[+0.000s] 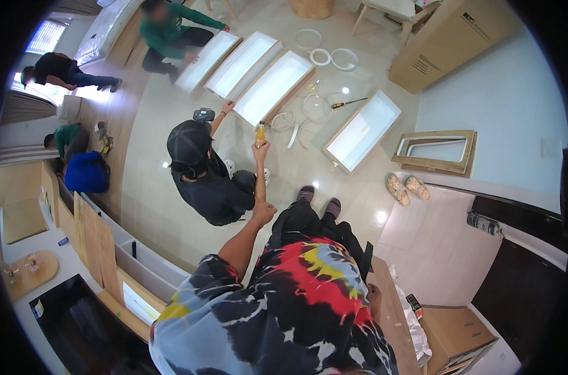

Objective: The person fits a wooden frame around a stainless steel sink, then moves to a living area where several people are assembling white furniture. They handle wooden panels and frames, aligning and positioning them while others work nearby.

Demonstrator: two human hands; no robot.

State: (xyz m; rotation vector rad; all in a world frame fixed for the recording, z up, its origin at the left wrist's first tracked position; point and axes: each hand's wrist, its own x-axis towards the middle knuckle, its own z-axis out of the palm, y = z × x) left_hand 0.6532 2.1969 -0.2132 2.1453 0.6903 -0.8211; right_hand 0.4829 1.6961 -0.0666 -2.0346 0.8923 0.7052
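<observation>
My left hand [264, 214] is ahead of me with its fingers curled in; whether it holds anything is hidden. Just past it is the bent arm of a person in black [206, 194], whose raised hand grips a small bottle of yellow liquid [260, 134]. That person's other hand touches a white rectangular light panel [274, 87] with a wooden frame. Low at my right side, my right hand [374, 297] is mostly hidden by my patterned shirt, beside the edge of a wooden board [393, 325]. Its fingers do not show clearly.
Other framed panels [243, 62] lie beyond, one by a crouching person in green [171, 31]. White rings [344, 59], a screwdriver [348, 102] and another panel [364, 131] lie on the tiles. Clogs [408, 189], a tall carton [453, 44] and an open box [453, 334] are rightward.
</observation>
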